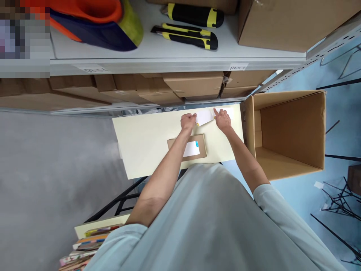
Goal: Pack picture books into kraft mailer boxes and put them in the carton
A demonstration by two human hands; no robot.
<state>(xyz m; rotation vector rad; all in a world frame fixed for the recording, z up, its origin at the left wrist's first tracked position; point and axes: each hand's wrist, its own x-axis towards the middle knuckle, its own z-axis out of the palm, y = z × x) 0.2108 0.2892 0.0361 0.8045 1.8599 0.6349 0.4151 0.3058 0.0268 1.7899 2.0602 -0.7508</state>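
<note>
My left hand (188,122) pinches the left edge of a white paper slip (205,116), fingers closed on it. A small yellow mark shows at the slip's lower edge. My right hand (223,120) rests on a second white paper (229,112) lying at the table's far right, its index finger stretched out and the fingers apart. Whether the two papers are joined I cannot tell. Closer to my body, a small flat cardboard box (201,146) with a white label (191,149) lies on the cream table (146,143), partly hidden behind my left forearm.
A large open cardboard box (291,128) stands against the table's right end. Beyond the table is a shelf (152,49) bearing two utility knives (194,15), coloured bins (96,26) and cartons. More cartons (194,83) fill the level below. Magazines (90,241) are stacked at lower left.
</note>
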